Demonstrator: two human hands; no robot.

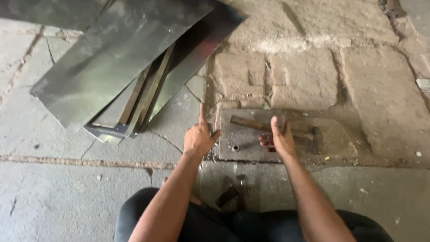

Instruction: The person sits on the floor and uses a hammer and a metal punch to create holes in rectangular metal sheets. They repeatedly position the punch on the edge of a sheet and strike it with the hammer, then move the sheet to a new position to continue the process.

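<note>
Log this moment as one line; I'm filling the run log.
left hand: index finger raised, empty | right hand: over hammer handle | metal plate: beneath | metal sheets: stacked left

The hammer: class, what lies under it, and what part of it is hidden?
The hammer lies on a flat metal plate set on the stone floor. The right hand covers the middle of its wooden handle, so that stretch cannot be seen.

Looks like a rough metalworking workshop, set on the ground: cracked stone floor [304, 76], stacked sheet-metal panels [121, 58] at ten o'clock, flat steel plate [244, 134] serving as anvil at centre, wooden-handled hammer [277, 127] lying across it, metal offcuts [230, 192] at six o'clock.
</note>
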